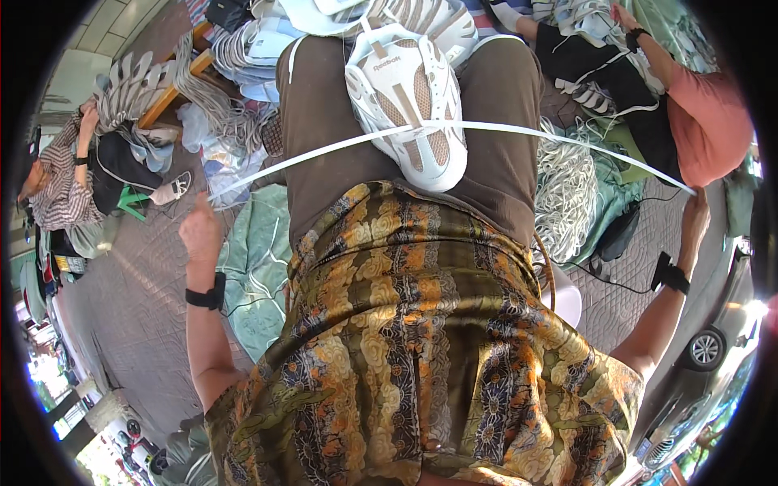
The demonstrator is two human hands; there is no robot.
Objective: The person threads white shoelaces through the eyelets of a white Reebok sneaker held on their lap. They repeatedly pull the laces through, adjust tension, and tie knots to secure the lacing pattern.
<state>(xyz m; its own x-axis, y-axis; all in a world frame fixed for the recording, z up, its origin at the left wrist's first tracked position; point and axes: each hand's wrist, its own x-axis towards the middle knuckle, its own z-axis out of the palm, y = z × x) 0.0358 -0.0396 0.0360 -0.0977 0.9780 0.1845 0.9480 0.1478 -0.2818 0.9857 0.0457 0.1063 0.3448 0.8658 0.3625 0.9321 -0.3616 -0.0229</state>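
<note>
A white and beige sneaker (444, 154) lies across my lap between my knees, its toe toward me. A flat white shoelace (324, 151) passes through the shoe near the toe, both ends pulled wide to the sides. Out at the left, my left hand (201, 231) is closed on one lace end. At the far right, my right hand (694, 220) pinches the other end. The lace looks fairly taut, bowing slightly on both sides. Upper eyelets of the shoe show no lace.
A heap of white shoelaces (567, 198) lies on green sheeting right of my knee. Stacked shoe uppers (271, 49) stand beyond my knees. One co-worker (61, 186) sits at left, another (709, 113) at right. A car (701, 356) is parked at lower right.
</note>
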